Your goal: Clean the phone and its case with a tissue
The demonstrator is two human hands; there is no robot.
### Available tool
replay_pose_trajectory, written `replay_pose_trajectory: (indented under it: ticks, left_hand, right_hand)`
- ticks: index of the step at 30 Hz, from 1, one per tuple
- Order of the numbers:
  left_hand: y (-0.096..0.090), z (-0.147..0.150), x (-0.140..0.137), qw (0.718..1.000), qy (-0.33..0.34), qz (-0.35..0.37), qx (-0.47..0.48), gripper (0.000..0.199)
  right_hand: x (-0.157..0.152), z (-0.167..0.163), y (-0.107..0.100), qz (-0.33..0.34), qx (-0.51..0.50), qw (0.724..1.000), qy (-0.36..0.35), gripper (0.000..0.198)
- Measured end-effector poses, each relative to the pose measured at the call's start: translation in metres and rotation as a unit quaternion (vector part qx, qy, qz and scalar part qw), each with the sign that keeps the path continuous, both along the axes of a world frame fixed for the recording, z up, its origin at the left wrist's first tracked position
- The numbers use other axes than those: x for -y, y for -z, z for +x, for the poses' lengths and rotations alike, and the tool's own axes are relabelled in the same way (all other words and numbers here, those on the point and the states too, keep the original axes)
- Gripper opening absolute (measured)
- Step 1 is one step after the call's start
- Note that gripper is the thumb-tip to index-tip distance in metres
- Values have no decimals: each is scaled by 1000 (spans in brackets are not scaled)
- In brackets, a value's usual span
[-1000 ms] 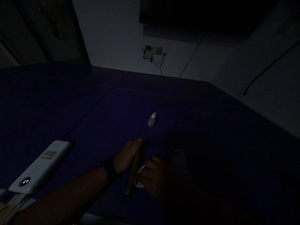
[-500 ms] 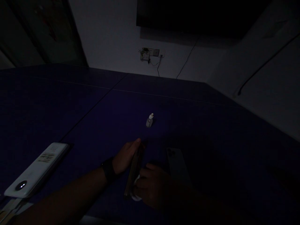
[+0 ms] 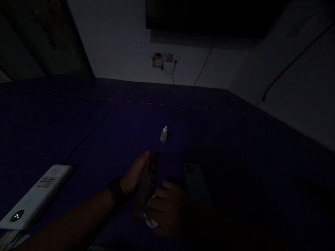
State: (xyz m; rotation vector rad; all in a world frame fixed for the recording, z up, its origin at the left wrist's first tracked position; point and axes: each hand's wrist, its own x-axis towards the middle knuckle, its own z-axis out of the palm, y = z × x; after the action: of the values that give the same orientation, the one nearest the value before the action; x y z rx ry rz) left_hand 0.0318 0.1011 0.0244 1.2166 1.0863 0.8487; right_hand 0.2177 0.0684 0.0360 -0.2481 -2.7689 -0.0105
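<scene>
My left hand (image 3: 134, 176), with a dark band on its wrist, grips a phone case (image 3: 144, 190) by its far left side. The case is tilted up on edge, with a camera cutout near its top and a brownish rim. Bunched in the closed fingers of my right hand (image 3: 169, 205) is a white tissue or cloth (image 3: 151, 223), pressed against the lower right part of the case. A phone (image 3: 197, 183) lies to the right, camera side up, partly covered by my right forearm. The dim light hides much of the right arm.
A small dropper bottle (image 3: 163, 135) with a white cap stands upright beyond my hands. On the left lies a white power bank (image 3: 36, 195) with a cable at its near end. The dark blue table (image 3: 99, 101) meets a wall with sockets (image 3: 169, 57) and a screen (image 3: 209, 17).
The phone case has turned so more of its flat face and camera cutout show. My right hand stays at its lower part with the tissue. The view has shifted slightly.
</scene>
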Motion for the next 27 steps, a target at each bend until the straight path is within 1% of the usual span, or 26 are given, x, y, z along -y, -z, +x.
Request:
replay_pose_trajectory:
  ticks: [3, 6, 7, 9, 10, 11, 12, 13, 14, 16, 17, 18, 19, 21, 23, 24, 25, 26, 27]
  left_hand:
    - [1, -1, -2, 999, 3, -26, 20, 31]
    - [1, -4, -5, 998, -1, -41, 41, 34]
    - [0, -5, -6, 998, -1, -45, 48, 40]
    - [-3, -9, -5, 996, -18, -49, 67, 62]
    - [-5, -12, -3, 996, -33, -40, 71, 74]
    - [-8, -15, -1, 996, -56, -19, 74, 84]
    - [-11, -18, 2, 995, -82, 23, 56, 86]
    - [-14, -22, 5, 992, -86, 87, 15, 81]
    - [-17, -26, 9, 984, -65, 163, -29, 82]
    - [-21, -32, 14, 948, 1, 304, -90, 100]
    - [-22, -33, 16, 931, 40, 340, -123, 107]
    - [-22, -33, 17, 918, 65, 363, -146, 111]
    - [-21, -32, 17, 912, 82, 370, -161, 113]
    - [-19, -30, 17, 918, 94, 350, -159, 105]
    - [-16, -28, 16, 937, 92, 310, -135, 94]
    - [-15, -28, 15, 946, 88, 289, -119, 92]
    - [-14, -29, 14, 954, 82, 268, -102, 93]
    - [-13, -30, 13, 961, 79, 250, -83, 94]
    - [-12, -32, 11, 967, 76, 234, -63, 96]
  right_hand:
    - [1, 0, -9, 1, -43, 999, 4, 13]
    - [3, 1, -12, -45, -63, 997, -1, 17]
    - [3, 2, -12, -68, -66, 995, -2, 18]
    - [4, 4, -13, -123, -89, 988, 11, 15]
    - [5, 6, -14, -154, -108, 982, 28, 13]
    - [4, 7, -16, -183, -143, 972, 47, 12]
    - [4, 8, -19, -212, -185, 957, 65, 12]
    - [3, 8, -21, -238, -236, 938, 91, 12]
    - [2, 8, -24, -256, -302, 914, 85, 11]
    - [-1, 5, -28, -301, -369, 870, 132, 9]
    - [-2, 4, -29, -315, -372, 860, 152, 9]
    - [-3, 2, -30, -328, -355, 858, 172, 10]
    - [-4, 1, -32, -341, -325, 862, 188, 10]
    - [-6, 0, -36, -385, -243, 867, 201, 9]
    - [-10, 3, -43, -440, -187, 854, 205, 6]
    - [-14, 6, -46, -458, -185, 846, 200, 6]
    - [-19, 10, -49, -463, -189, 845, 188, 8]
    - [-25, 15, -50, -450, -202, 851, 181, 11]
    - [-33, 20, -49, -422, -219, 858, 196, 13]
